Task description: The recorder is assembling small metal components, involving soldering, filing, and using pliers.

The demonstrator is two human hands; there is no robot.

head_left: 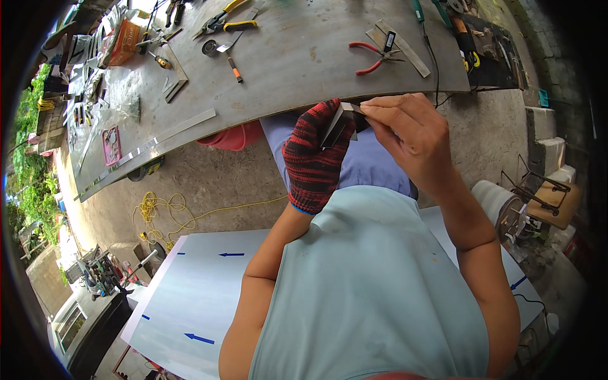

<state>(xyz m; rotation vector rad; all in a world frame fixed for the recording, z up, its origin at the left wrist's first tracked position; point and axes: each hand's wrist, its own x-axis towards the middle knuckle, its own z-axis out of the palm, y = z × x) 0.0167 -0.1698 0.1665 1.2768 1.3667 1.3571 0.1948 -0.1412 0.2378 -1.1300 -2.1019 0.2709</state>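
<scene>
My left hand, in a red and black knitted glove, is closed around a small bent sheet-metal piece with shiny faces and a dark inner side. It is held up in front of my lap, just off the near edge of the metal-topped table. My bare right hand comes in from the right, thumb and fingers pinched together at the piece's upper right end. Whether these fingertips grip the metal itself or something tiny on it cannot be made out.
Red-handled pliers, flat metal strips, an orange-handled tool and yellow-handled snips lie on the table. A long metal strip runs along its left edge. Yellow cord coils on the floor at left.
</scene>
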